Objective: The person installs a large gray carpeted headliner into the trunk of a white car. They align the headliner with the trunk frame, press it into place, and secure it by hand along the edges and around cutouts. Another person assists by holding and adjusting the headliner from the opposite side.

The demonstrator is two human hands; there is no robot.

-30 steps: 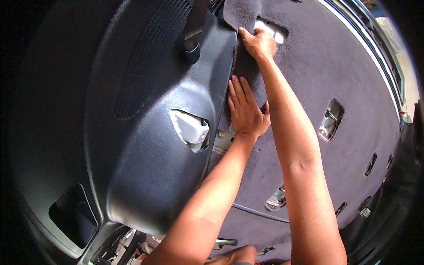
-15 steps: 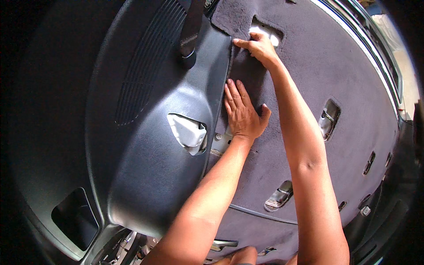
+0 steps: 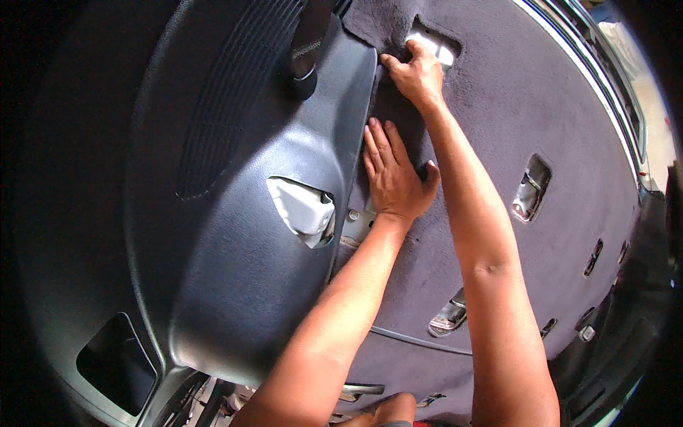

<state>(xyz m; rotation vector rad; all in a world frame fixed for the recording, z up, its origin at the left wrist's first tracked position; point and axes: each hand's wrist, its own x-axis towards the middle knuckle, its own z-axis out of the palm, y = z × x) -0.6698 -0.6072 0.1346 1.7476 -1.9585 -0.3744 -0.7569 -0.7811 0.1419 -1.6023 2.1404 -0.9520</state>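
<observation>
Dark grey carpet lining (image 3: pixel 491 128) covers a large panel of a vehicle interior, beside a black plastic trim panel (image 3: pixel 242 285) on the left. My left hand (image 3: pixel 400 181) lies flat on the carpet along the trim's edge, fingers stretched forward and thumb spread. Farther ahead, my right hand (image 3: pixel 420 77) is bent over the carpet between the trim's corner and a cutout (image 3: pixel 435 48) showing bright metal. Its thumb reaches the seam and its index finger sits at the cutout's rim; the other fingertips are partly hidden.
A belt strap (image 3: pixel 309 43) enters the black trim at the top. Crumpled whitish material (image 3: pixel 302 208) shows in a trim opening. Metal loops sit in carpet slots, one at the right (image 3: pixel 531 188) and one nearer (image 3: pixel 448 317). A bolt (image 3: pixel 353 214) shows beside my left wrist.
My right hand has shifted slightly, its thumb and index fingertip moving a little forward along the carpet. My left hand stays flat in nearly the same place. The view has tilted slightly.
</observation>
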